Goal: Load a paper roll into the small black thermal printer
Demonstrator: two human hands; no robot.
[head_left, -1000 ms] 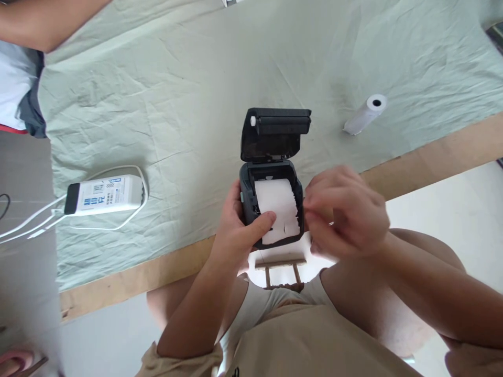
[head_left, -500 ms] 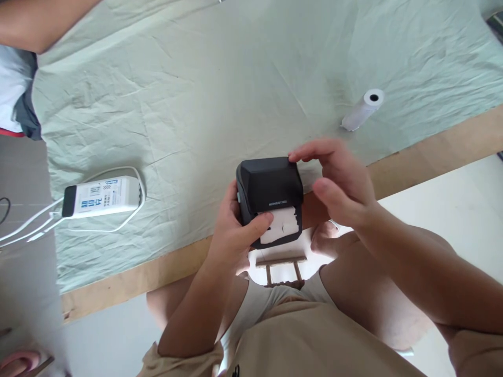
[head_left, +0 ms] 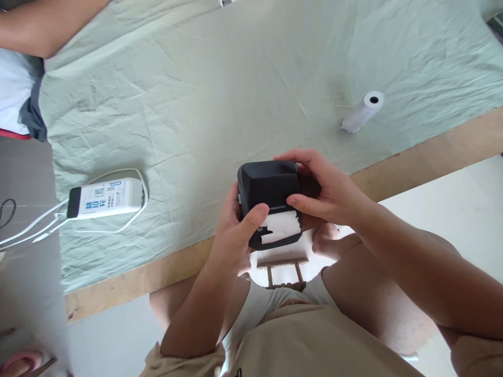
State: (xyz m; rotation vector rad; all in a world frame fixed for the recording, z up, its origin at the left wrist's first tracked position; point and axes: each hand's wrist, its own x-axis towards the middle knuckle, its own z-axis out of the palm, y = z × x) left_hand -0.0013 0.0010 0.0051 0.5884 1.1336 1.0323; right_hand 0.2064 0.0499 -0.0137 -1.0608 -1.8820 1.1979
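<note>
A black label printer (head_left: pixel 271 183) is held in front of me at the table's near edge. From its front comes a piece of torn white paper (head_left: pixel 283 224). My left hand (head_left: pixel 236 225) grips the printer's left side, thumb on the front by the paper. My right hand (head_left: pixel 324 186) is closed around the right side, its fingers over the top corner and its thumb on the front. The undersides of both hands are hidden. To the right, a white paper roll (head_left: pixel 362 111) stands upright on the cloth.
A pale green cloth (head_left: pixel 220 104) covers the table, with a bare wooden edge (head_left: pixel 137 283) towards me. On the left lies a white power strip (head_left: pixel 108 199) with looped white cables. Another person's arm (head_left: pixel 51 26) reaches in at the upper left.
My right hand has moved left and closed onto the printer's right side, where it only touched the corner with a fingertip before. My left thumb has shifted slightly off the paper.
</note>
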